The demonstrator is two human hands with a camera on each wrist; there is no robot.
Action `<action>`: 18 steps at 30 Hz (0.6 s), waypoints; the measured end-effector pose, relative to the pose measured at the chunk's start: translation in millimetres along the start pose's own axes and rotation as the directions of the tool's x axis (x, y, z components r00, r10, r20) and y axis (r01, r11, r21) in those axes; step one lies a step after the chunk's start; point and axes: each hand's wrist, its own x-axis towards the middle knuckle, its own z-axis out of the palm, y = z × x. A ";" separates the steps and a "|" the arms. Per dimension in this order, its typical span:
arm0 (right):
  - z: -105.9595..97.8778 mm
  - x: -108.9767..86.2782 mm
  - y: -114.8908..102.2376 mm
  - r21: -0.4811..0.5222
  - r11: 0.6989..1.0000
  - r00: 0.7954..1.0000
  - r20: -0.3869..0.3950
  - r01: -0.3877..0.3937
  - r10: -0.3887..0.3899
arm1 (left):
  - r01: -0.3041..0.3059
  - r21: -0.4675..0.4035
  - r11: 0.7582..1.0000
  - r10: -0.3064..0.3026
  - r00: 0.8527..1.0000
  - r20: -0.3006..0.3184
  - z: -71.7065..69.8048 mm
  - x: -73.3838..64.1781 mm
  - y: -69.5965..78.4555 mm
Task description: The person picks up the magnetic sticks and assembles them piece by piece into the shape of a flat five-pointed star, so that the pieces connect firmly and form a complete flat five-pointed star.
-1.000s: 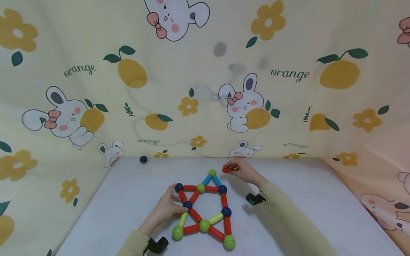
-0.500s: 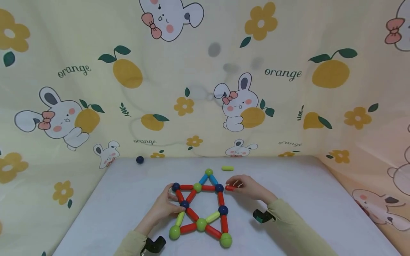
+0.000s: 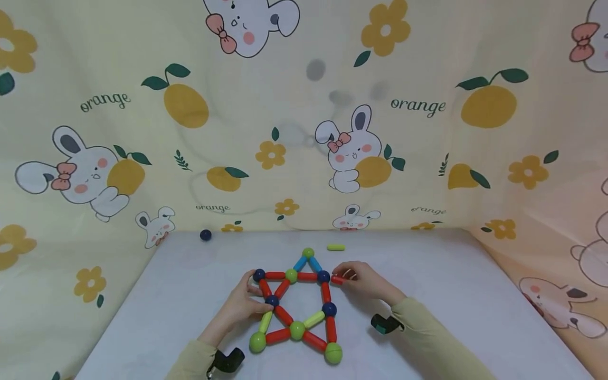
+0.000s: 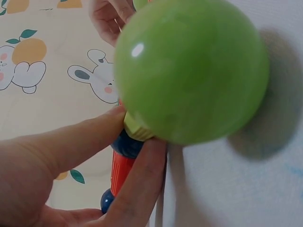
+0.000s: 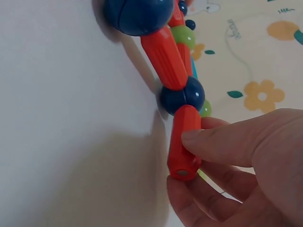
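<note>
A flat frame of magnetic rods and balls lies on the white table, with red, blue and yellow-green rods between green and dark blue balls. My left hand (image 3: 242, 305) grips its left side, fingers at the corner ball (image 3: 259, 275) and thumb at the dark blue ball (image 3: 272, 301) below it. In the left wrist view a large green ball (image 4: 191, 71) covers much of the frame. My right hand (image 3: 370, 282) pinches a red magnetic rod (image 5: 183, 137) between thumb and fingers. The rod's far end meets a dark blue ball (image 5: 183, 96) at the frame's upper right.
A loose yellow-green rod (image 3: 335, 247) lies behind the frame, near the back edge. One dark blue ball (image 3: 206, 235) sits at the back left. A printed cloth (image 3: 294, 179) hangs behind the white table (image 3: 427, 264) and along its sides.
My right hand has brought the red rod forward from the back of the table to the frame's upper-right ball. The loose yellow-green rod has come into sight. My left hand keeps its grip.
</note>
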 end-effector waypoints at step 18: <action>-34.2 23.2 14.9 0.052 0.999 0.991 -0.132 -0.008 0.015 | 0.015 -0.023 1.000 -0.015 1.000 0.010 1.6 -2.1 3.9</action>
